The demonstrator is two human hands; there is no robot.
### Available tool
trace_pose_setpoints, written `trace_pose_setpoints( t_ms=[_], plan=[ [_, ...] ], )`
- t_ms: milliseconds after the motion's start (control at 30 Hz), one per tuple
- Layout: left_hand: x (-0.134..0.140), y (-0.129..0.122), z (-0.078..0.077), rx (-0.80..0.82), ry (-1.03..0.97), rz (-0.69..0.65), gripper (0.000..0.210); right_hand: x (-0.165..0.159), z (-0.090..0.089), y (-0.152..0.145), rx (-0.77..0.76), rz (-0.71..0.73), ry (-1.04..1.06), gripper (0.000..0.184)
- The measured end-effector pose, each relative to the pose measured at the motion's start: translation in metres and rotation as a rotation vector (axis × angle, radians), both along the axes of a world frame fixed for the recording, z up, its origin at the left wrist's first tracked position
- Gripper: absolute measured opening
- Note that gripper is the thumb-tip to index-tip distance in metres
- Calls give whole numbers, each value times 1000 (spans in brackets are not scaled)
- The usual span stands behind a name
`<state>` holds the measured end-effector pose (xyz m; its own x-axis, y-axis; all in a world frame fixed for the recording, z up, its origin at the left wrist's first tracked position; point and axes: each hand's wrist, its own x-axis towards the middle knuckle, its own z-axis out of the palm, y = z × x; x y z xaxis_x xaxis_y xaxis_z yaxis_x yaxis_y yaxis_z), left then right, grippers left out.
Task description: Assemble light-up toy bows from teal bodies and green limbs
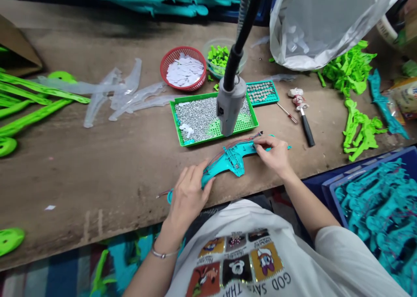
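Note:
A teal plastic toy shell half (223,162) lies on the table near its front edge, with thin red and dark wires running along its upper side. My left hand (190,190) is wrapped over the shell's left end, fingers and thumb closed on it. At the shell's right end, the thumb and fingertips of my right hand (272,154) are pinched together; what they hold, if anything, is too small to make out. Just beyond the shell stands a green tray (182,137) of small metal screws with a few white pieces on top.
A grey screwdriver (231,99) hangs on a cable above the tray. Behind are a red basket (183,87) and a teal tray (272,101) of round metal parts. A black-handled tool (308,131) lies right. Green parts (35,101) lie left; a blue crate (339,179) stands lower right.

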<state>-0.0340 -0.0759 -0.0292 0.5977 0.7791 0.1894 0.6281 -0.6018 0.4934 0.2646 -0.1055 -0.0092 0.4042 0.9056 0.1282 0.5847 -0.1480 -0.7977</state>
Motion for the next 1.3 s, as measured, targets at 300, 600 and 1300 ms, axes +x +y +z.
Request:
trace_pose_setpoints(
  t_ms=[300,600,1300],
  plan=[
    [2,-8,16,69,-53,16,62,-23,-9,-13,176,-55,-518,16],
    [2,-4,19,135,-80,29,63,-21,-13,-17,214,33,-509,19],
    [3,1,15,83,-44,29,59,115,-28,149,-67,148,-786,27]
  ],
)
